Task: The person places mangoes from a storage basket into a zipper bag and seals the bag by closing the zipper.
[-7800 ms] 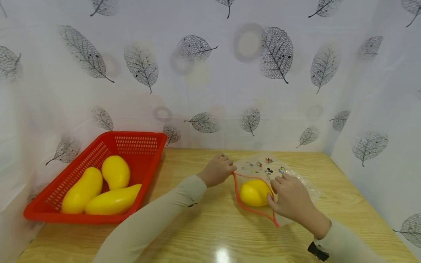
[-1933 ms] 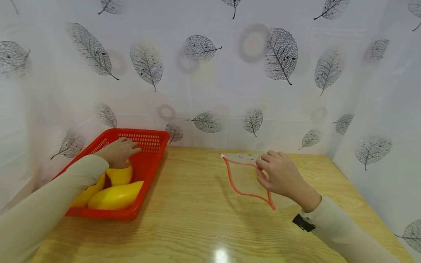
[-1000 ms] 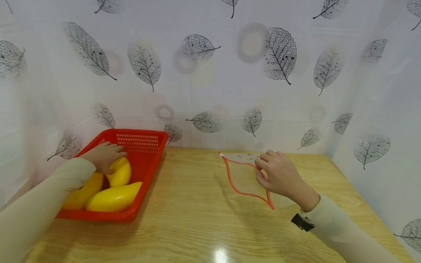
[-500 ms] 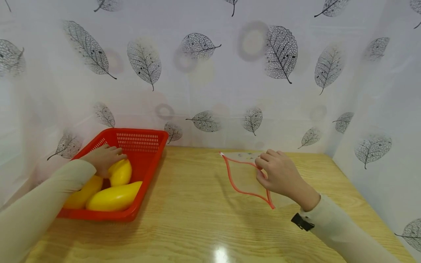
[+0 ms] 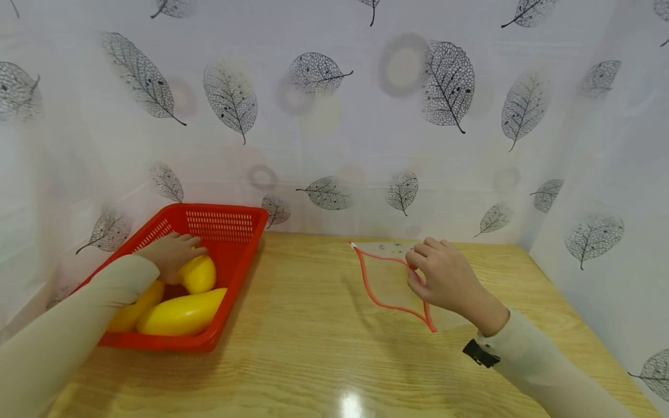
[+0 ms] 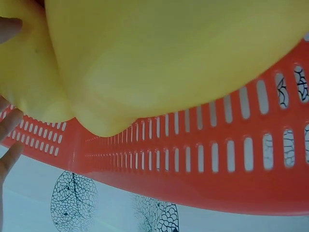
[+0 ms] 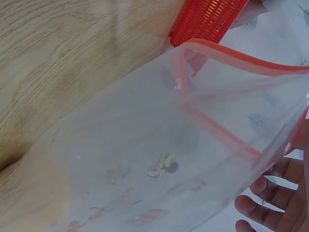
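Observation:
In the head view my left hand (image 5: 171, 254) reaches into the red basket (image 5: 243, 278) and grips the rear yellow mango (image 5: 201, 275). In the left wrist view its fingers (image 6: 9, 126) lie along that mango (image 6: 29, 72), while another mango (image 6: 174, 53) fills the foreground. On the right side of the table, my right hand (image 5: 444, 278) pinches the red-edged mouth of a clear zip bag (image 5: 389, 284), which gapes toward the left. Cartoon prints show on the bag (image 7: 120, 130) in the right wrist view, with a blurred yellowish round shape at its lower end.
Two more mangoes lie in the basket: a front one (image 5: 183, 313) and a left one (image 5: 137, 310) partly behind the left sleeve. The wooden table (image 5: 292, 325) is bordered by a white leaf-print curtain (image 5: 340, 145) at the back and sides.
Earlier a mango sat in the bag's mouth, with both hands on the bag. The left hand has since moved into the basket. Its mango has just shifted slightly right; the right hand stays put.

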Demonstrator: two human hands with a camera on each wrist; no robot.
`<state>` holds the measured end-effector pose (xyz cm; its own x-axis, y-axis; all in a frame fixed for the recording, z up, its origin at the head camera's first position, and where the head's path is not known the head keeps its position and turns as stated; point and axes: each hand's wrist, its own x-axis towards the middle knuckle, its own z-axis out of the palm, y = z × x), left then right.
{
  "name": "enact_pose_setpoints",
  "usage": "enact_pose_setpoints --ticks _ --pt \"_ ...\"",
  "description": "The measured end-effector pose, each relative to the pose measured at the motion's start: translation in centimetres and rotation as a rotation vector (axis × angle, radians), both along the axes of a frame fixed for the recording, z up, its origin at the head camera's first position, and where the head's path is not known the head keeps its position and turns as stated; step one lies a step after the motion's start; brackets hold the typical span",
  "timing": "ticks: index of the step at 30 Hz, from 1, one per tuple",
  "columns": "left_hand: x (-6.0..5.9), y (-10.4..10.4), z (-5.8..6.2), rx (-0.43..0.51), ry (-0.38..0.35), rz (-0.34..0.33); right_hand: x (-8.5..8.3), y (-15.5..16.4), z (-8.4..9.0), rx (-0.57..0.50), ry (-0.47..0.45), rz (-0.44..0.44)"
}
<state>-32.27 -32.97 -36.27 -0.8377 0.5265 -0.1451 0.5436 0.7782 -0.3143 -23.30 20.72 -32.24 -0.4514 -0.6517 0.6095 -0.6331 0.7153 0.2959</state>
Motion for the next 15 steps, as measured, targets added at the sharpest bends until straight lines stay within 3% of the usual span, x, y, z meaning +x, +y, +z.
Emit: enact_pose_setpoints --ticks 15 --pt "-0.6 1.4 -0.3 0.007 -0.017 -0.002 0.0 -0.1 0.0 -0.003 -0.007 0.004"
